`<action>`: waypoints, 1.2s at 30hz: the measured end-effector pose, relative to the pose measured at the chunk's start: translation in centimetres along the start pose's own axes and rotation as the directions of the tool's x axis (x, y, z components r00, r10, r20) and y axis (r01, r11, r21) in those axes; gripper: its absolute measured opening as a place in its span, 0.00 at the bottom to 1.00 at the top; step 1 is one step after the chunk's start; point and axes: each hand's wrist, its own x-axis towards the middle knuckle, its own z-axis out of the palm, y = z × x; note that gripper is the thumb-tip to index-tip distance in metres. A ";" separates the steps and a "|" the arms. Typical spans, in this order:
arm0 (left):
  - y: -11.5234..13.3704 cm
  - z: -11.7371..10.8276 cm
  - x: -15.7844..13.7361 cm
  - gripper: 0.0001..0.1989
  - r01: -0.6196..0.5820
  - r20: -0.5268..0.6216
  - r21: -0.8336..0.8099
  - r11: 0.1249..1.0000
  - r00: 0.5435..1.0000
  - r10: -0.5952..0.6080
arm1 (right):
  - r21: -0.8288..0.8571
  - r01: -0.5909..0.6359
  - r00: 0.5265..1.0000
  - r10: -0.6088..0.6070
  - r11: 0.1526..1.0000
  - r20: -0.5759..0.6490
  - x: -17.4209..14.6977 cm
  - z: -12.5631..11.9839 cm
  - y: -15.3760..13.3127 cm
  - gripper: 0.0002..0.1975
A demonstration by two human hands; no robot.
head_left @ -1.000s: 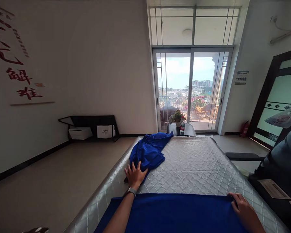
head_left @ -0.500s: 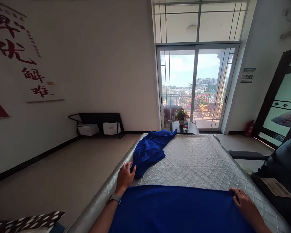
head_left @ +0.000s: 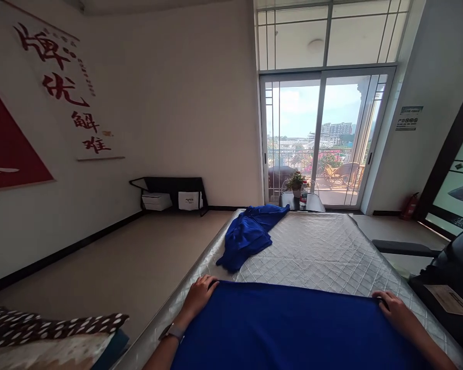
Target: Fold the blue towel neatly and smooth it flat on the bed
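Note:
A smooth deep-blue cloth [head_left: 289, 324] is spread over the near part of a padded table with a silver quilted cover [head_left: 316, 246]. My left hand [head_left: 199, 295], with a watch on its wrist, closes on the cloth's far left corner. At the far right corner, my right hand [head_left: 395, 307] pinches the cloth edge between thumb and fingers. The far edge runs nearly straight between both hands. Beyond my left hand lies a crumpled blue garment [head_left: 247, 236] along the table's left side, apart from the hands. The cloth's near end goes out of view.
A small table with a potted plant [head_left: 296, 181] and a bottle [head_left: 303, 192] stands past the far end, before glass sliding doors [head_left: 320, 139]. A patterned cushion [head_left: 61, 334] is at lower left. At right are a dark chair [head_left: 461, 257] and a cardboard piece [head_left: 449, 299].
My left hand has gone from reaching beside the crumpled garment to closing on the cloth's corner. The cloth's far edge looks straighter. The view has turned slightly left.

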 end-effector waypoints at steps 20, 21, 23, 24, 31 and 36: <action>2.1 -0.2 -0.4 0.22 -0.104 -0.196 0.134 0.986 0.972 0.129 | -0.414 -0.098 0.978 0.012 0.905 -0.207 -0.9 0.2 -5.4 0.21; 3.0 -0.1 -0.6 0.21 -0.160 -0.154 0.120 0.980 0.972 0.177 | -0.427 -0.062 0.977 -0.033 0.902 -0.212 -1.3 0.5 -7.4 0.21; 5.0 0.4 -1.0 0.19 -0.249 -0.054 0.082 0.965 0.966 0.254 | -0.395 0.058 0.978 -0.132 0.917 -0.162 -2.0 1.6 -12.0 0.19; 6.1 0.7 -1.1 0.19 -0.272 -0.017 0.070 0.960 0.962 0.274 | -0.360 0.131 0.975 -0.186 0.924 -0.124 -2.4 2.3 -14.6 0.19; 10.2 3.0 -1.7 0.25 -0.258 0.078 0.096 0.961 0.965 0.251 | -0.057 0.469 0.882 -0.464 0.881 0.077 -4.2 9.0 -30.2 0.22; 7.7 3.3 -1.9 0.28 -0.184 0.118 0.100 0.978 0.978 0.172 | -0.021 0.444 0.886 -0.436 0.896 0.156 -3.8 12.5 -34.0 0.28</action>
